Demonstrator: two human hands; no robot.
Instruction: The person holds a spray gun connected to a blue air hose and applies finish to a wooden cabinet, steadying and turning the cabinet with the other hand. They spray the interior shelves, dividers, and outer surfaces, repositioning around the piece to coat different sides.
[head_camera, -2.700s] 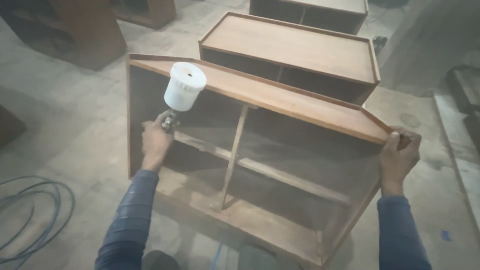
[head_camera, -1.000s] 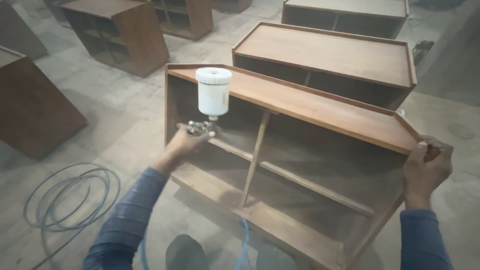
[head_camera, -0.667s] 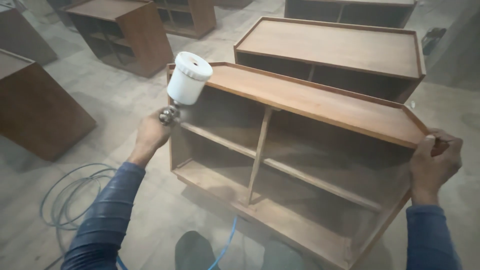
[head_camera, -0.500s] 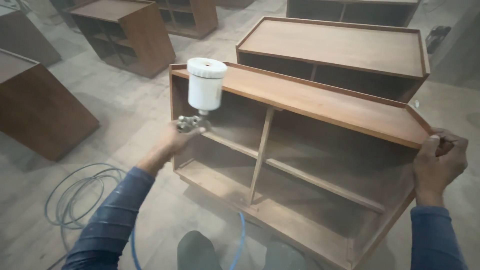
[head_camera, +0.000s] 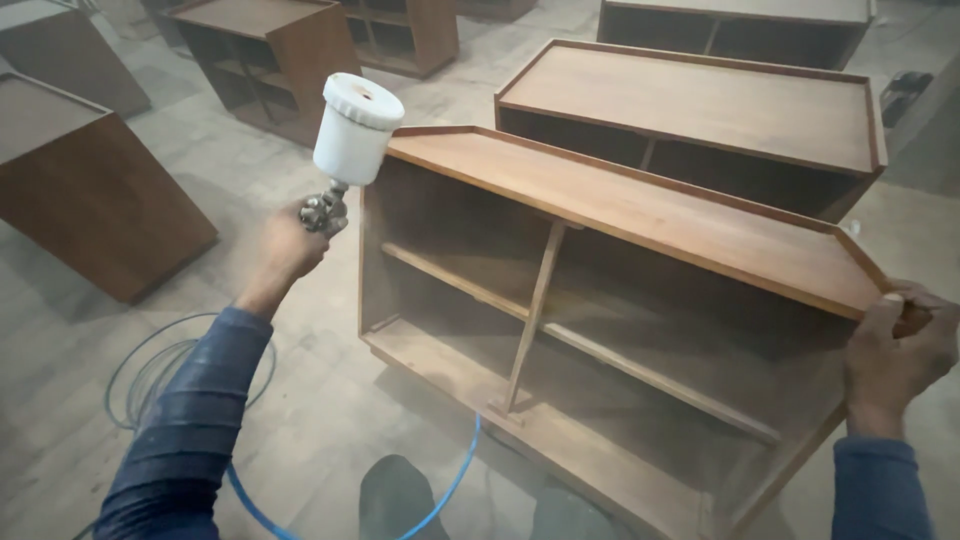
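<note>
Where it earlier aimed inside, the left hand (head_camera: 285, 245) now holds the spray gun (head_camera: 345, 150) clenched left of the cabinet (head_camera: 640, 210). Right hand (head_camera: 895, 355) still grips its right corner. Faint haze inside, possibly spray.

We had one view only, worn on the head, looking steeply down and forward. It sat close above the wooden cabinet (head_camera: 640, 210), with floor (head_camera: 330, 400) around.
</note>
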